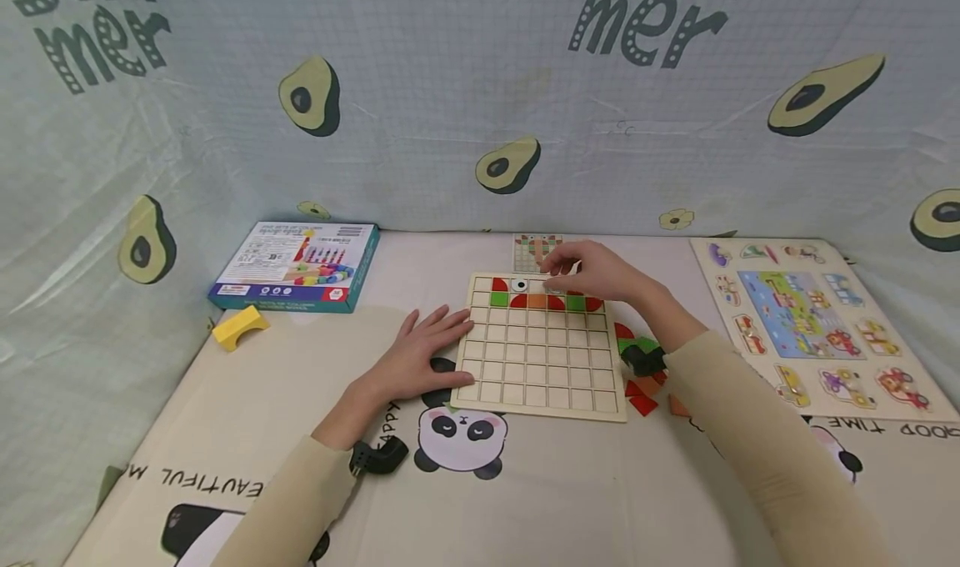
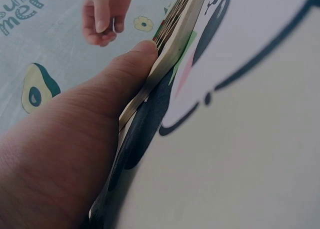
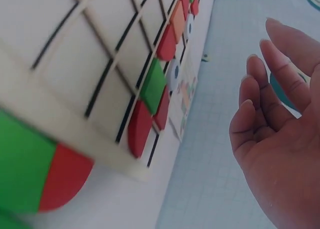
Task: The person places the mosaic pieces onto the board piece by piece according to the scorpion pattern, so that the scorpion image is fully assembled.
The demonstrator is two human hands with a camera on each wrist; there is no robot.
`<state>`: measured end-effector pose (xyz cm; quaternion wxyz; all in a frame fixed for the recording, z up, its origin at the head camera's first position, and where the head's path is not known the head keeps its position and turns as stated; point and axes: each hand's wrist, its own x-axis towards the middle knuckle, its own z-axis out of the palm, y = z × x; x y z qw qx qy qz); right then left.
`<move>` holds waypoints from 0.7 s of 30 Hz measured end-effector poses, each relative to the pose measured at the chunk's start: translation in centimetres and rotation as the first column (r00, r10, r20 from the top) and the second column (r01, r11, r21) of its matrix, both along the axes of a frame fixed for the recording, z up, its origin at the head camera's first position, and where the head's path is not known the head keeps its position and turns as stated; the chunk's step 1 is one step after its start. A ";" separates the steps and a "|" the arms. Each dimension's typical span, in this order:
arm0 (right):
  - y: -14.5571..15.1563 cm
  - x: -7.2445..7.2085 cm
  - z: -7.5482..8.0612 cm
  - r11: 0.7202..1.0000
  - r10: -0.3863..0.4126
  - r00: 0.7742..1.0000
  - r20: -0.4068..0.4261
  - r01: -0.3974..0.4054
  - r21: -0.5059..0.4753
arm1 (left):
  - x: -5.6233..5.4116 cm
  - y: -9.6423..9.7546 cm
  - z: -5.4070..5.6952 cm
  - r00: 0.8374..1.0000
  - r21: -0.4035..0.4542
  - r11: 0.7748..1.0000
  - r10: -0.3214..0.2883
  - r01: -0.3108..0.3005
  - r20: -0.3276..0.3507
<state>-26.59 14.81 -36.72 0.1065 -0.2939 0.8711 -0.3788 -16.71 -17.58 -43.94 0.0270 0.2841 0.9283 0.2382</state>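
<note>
A wooden grid board (image 1: 536, 358) lies on the table, with red, green (image 1: 499, 299) and orange (image 1: 537, 301) tiles and a white eye tile (image 1: 519, 285) in its two far rows. A second eye tile (image 3: 173, 75) shows in the right wrist view. My left hand (image 1: 420, 358) lies spread at the board's left edge, its thumb and fingertips touching the rim. Over the far rows hovers my right hand (image 1: 592, 270), its fingers loosely bent. Nothing shows between those fingers in the right wrist view. Behind the board is a small pattern card (image 1: 527, 254), partly covered by the right hand.
Loose red, green and orange tiles (image 1: 642, 405) lie right of the board, partly under the right forearm. A picture puzzle board (image 1: 727, 258) is at far right. A boxed toy set (image 1: 300, 258) and a yellow arch block (image 1: 240, 327) stand at left. A printed cloth wall rises behind.
</note>
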 end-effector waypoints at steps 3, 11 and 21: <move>1.0 0.7 -0.1 1.000 -0.012 1.000 0.008 0.011 0.017 | 0.0 0.0 0.0 1.000 -0.004 1.000 0.002 -0.002 0.004; 3.9 2.5 -0.5 0.998 -0.035 0.999 0.024 0.033 0.051 | -0.1 0.0 0.2 1.000 0.001 1.000 -0.001 0.001 0.003; 7.2 4.6 -2.0 0.993 -0.076 0.997 0.025 0.073 0.094 | -0.2 0.1 0.2 1.000 0.003 1.000 0.000 0.000 0.015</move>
